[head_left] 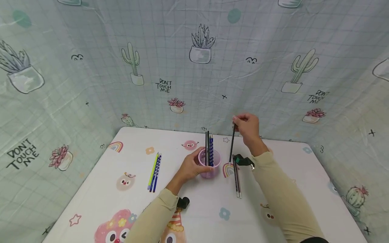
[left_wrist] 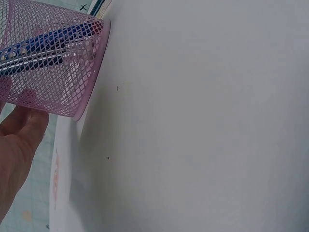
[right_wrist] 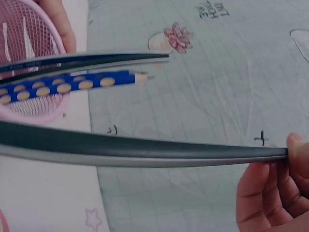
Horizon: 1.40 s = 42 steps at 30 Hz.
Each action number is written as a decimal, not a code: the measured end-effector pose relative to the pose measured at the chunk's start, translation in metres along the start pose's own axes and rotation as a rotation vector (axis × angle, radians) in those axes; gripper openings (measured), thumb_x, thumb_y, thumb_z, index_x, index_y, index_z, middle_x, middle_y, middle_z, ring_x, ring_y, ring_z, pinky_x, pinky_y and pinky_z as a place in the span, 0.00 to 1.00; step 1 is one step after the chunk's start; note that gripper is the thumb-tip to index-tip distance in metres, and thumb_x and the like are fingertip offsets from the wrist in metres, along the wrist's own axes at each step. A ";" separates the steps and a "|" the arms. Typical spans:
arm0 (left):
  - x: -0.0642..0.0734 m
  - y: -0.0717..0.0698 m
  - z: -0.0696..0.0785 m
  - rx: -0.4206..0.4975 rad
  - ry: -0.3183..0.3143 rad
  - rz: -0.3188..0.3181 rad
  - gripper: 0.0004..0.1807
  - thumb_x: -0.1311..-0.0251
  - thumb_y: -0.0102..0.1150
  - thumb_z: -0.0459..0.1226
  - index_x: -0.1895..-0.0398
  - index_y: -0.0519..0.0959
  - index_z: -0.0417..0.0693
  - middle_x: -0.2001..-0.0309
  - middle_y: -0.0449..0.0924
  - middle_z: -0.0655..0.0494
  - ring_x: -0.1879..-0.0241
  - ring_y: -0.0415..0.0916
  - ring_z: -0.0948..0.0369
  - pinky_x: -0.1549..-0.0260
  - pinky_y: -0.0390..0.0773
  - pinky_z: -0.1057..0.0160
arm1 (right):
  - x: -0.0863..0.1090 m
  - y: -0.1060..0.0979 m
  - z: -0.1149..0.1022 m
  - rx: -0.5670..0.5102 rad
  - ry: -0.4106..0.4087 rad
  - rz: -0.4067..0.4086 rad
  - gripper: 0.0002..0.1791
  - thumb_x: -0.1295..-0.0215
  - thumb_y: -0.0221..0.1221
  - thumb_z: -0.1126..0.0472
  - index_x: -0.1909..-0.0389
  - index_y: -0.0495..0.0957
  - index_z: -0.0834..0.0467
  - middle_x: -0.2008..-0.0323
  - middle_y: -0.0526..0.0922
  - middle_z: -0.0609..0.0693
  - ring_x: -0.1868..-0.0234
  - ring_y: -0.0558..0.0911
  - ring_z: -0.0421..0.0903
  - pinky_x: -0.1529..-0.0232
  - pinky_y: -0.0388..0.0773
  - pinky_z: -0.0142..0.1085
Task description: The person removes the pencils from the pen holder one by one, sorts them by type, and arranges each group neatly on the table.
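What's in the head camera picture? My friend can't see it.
A person's right hand holds a dark pencil by its top, beside a pink cup of pencils that the left hand holds. On the white table, two dark pencils lie right of the cup and three blue and lime ones left.

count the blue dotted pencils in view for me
4: two blue dotted pencils lie on the table beside a yellow-green pencil; two more blue dotted pencils stand in the pink mesh cup. Another could be hidden among those in the cup.
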State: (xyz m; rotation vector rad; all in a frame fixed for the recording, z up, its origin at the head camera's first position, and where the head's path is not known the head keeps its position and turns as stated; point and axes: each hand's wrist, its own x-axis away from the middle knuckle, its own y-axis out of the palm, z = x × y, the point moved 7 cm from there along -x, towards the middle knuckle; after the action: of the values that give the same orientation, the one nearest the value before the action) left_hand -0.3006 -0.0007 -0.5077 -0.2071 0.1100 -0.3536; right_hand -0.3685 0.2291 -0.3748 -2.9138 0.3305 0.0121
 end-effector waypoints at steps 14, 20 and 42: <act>-0.001 0.000 0.000 -0.012 0.001 -0.005 0.44 0.48 0.82 0.41 0.27 0.71 0.64 0.34 0.79 0.54 0.40 0.80 0.54 0.35 0.80 0.51 | -0.002 -0.017 0.032 0.132 0.133 -0.112 0.12 0.23 0.60 0.60 0.53 0.79 0.67 0.61 0.81 0.52 0.66 0.81 0.42 0.64 0.84 0.30; -0.001 0.000 -0.001 -0.004 0.003 -0.009 0.43 0.48 0.82 0.41 0.28 0.71 0.66 0.34 0.79 0.54 0.39 0.80 0.53 0.35 0.80 0.49 | -0.002 -0.019 0.046 0.144 0.162 -0.133 0.14 0.23 0.59 0.59 0.50 0.79 0.67 0.62 0.83 0.52 0.67 0.82 0.42 0.65 0.83 0.30; -0.001 0.000 -0.002 0.021 0.007 -0.011 0.43 0.50 0.83 0.39 0.29 0.73 0.65 0.36 0.81 0.54 0.41 0.81 0.54 0.36 0.81 0.51 | 0.005 -0.024 0.078 0.149 0.222 -0.171 0.15 0.24 0.60 0.60 0.48 0.80 0.69 0.65 0.85 0.50 0.67 0.84 0.42 0.65 0.84 0.31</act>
State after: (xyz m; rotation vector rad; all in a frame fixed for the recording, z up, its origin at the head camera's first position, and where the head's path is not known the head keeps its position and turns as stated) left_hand -0.3023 -0.0007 -0.5096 -0.1859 0.1120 -0.3665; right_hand -0.3576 0.2670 -0.4458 -2.7873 0.1095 -0.3487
